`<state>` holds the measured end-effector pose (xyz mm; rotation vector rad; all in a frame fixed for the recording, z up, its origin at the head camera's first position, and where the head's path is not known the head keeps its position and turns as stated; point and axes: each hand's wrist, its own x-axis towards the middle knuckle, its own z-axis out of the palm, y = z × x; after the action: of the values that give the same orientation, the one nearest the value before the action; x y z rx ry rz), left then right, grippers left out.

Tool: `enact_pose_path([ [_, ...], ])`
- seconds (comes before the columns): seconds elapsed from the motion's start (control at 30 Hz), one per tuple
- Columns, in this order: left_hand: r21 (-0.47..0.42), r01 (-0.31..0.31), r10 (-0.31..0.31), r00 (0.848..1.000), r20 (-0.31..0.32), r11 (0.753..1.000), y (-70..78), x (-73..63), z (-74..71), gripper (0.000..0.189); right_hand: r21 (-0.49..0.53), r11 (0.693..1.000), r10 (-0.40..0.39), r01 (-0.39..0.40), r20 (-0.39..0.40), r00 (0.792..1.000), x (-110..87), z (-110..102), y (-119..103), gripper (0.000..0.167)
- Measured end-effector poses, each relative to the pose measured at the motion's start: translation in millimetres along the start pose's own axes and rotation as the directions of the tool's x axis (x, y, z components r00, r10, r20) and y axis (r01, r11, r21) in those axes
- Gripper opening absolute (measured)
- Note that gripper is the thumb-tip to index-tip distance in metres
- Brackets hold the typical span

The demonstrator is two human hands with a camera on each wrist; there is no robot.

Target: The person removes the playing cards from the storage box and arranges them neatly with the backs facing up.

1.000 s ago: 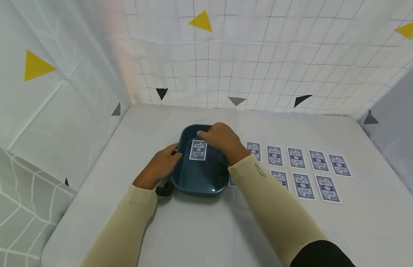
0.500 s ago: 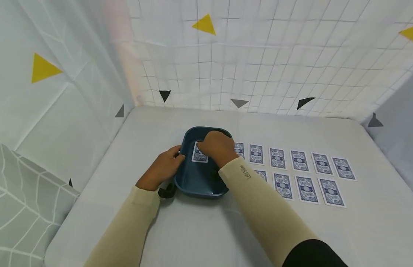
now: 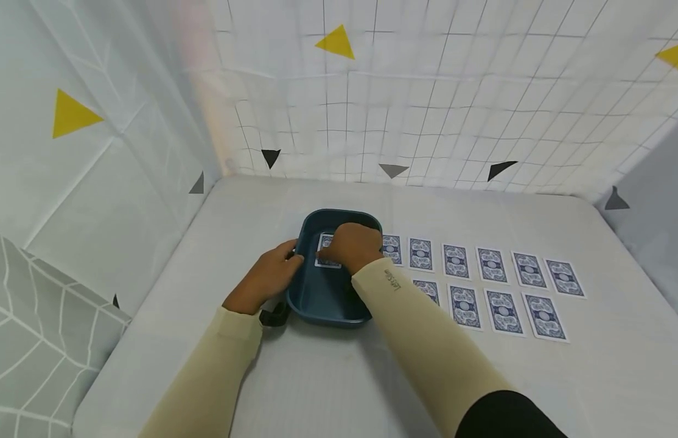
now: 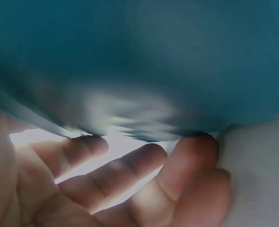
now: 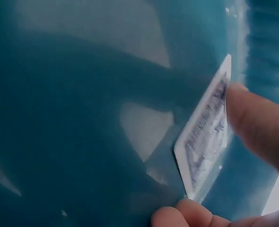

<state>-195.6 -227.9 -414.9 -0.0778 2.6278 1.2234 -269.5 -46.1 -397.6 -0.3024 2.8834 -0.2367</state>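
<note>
A dark teal tray (image 3: 319, 301) stands on the white table, and a blue-backed playing card (image 3: 326, 241) lies face down inside it. My left hand (image 3: 265, 274) holds the tray's left side, thumb at the rim. In the left wrist view, its curled fingers (image 4: 115, 175) meet the outer wall from below. My right hand (image 3: 356, 244) is inside the tray, over the card's right part. The right wrist view shows the thumb (image 5: 255, 123) at one edge of the card (image 5: 206, 137) and fingertips (image 5: 193, 213) at its corner. Whether several cards are stacked there I cannot tell.
Two rows of face-down cards (image 3: 456, 260) lie on the table (image 3: 602, 377) right of the tray; the right forearm covers part of the front row. A black strap (image 3: 274, 315) is at the left wrist. White sheeting (image 3: 426, 91) rises behind the table.
My right hand has come down and toward me, from above the tray's far end onto the card. The left hand keeps its hold on the tray. The head view has shifted slightly.
</note>
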Motion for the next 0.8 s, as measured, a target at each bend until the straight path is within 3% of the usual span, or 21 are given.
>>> enact_pose_path([
  [0.47,0.012,-0.003,0.003,1.000,0.007,1.000,-1.7,2.1,-1.5,0.061,0.036,0.999,0.027,-0.029,0.059,0.998,1.0,-2.9,-0.9,0.034],
  [0.67,0.020,0.000,0.000,1.000,0.004,1.000,-2.2,2.7,-1.8,0.061,0.063,0.996,0.057,-0.057,0.003,0.998,-1.6,-2.4,-1.3,0.058],
  [0.8,0.027,-0.006,0.006,1.000,0.008,1.000,-1.8,3.3,-2.1,0.061,0.061,0.995,0.084,-0.084,0.014,0.996,-2.2,-1.9,-1.5,0.068],
])
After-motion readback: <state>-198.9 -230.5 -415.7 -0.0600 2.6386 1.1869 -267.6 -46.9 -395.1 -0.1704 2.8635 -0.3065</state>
